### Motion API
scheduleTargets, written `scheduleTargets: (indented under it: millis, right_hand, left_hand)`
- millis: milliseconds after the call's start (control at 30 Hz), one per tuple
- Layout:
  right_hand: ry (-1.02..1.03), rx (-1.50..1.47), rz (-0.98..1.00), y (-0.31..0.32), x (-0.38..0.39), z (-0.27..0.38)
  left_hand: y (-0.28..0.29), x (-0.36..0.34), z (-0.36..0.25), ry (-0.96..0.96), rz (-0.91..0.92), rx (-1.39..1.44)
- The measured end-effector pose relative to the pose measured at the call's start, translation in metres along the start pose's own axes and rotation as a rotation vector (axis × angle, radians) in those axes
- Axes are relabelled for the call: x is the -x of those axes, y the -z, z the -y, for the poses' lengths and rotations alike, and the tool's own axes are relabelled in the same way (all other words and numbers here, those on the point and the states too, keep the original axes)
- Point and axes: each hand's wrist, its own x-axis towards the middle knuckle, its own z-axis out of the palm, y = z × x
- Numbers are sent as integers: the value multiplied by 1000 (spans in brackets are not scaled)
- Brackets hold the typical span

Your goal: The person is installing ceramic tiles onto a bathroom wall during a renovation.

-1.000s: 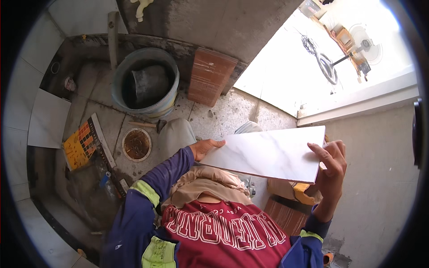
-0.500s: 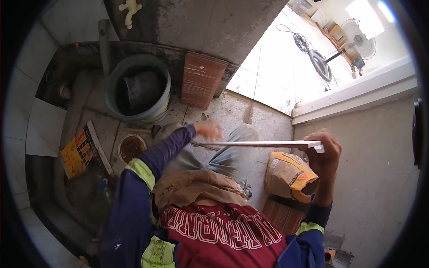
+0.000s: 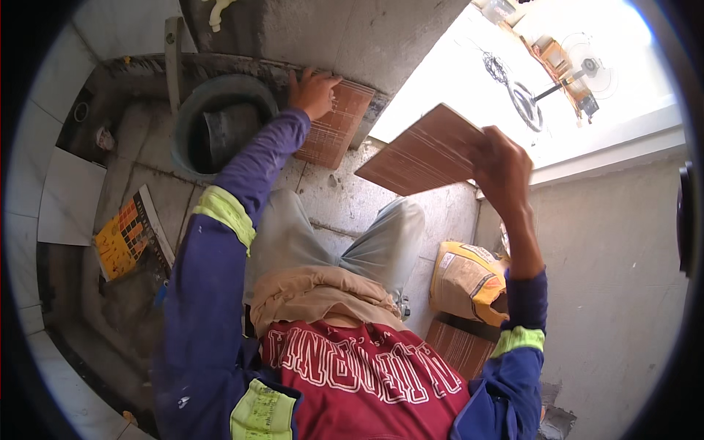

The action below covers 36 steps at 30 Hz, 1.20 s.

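Note:
My right hand [image 3: 503, 167] grips a tile [image 3: 425, 150] by its right edge, holding it raised and tilted above the floor. The tile's reddish-brown ridged back, streaked with white, faces me. My left hand [image 3: 314, 94] reaches forward to several brown-backed tiles [image 3: 336, 125] leaning upright against the wall. Its fingers curl over their top edge, with the fingertips partly hidden. Below the two hands are my bent knees, in light trousers.
A large bucket [image 3: 183, 139] with a dark inside stands left of the leaning tiles. Farther left lie a yellow printed sheet [image 3: 121, 246] and a white tile [image 3: 71, 196]. An opened bag [image 3: 469, 282] and more brown-backed tiles [image 3: 458, 346] are at my right. A fan [image 3: 587, 66] stands beyond the doorway.
My left hand has moved forward from near my knees to the leaning tiles. My right hand has lifted its tile forward and turned it from edge-on to show its brown back.

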Motion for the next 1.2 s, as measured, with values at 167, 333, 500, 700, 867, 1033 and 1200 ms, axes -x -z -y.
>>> scheduleTargets:
  millis: [167, 333, 500, 700, 867, 1033, 1200]
  right_hand:
    - [174, -72, 112, -92, -35, 15]
    - [131, -56, 202, -173, -60, 45]
    - [122, -41, 314, -213, -77, 92]
    - [125, -29, 269, -268, -85, 86]
    - [87, -1, 312, -280, -105, 98]
    - [124, -120, 81, -286, -113, 90]
    - [161, -334, 277, -289, -122, 58]
  left_hand:
    - [-6, -37, 61, -97, 243, 345]
    - [-11, -52, 86, -38, 450, 639]
    - [-11, -72, 115, 233, 601, 745]
    - [8, -97, 63, -343, 812, 52]
    - [1, -67, 70, -206, 560, 145]
    - [-4, -27, 60, -97, 228, 276]
    - [6, -5, 28, 43, 10, 433]
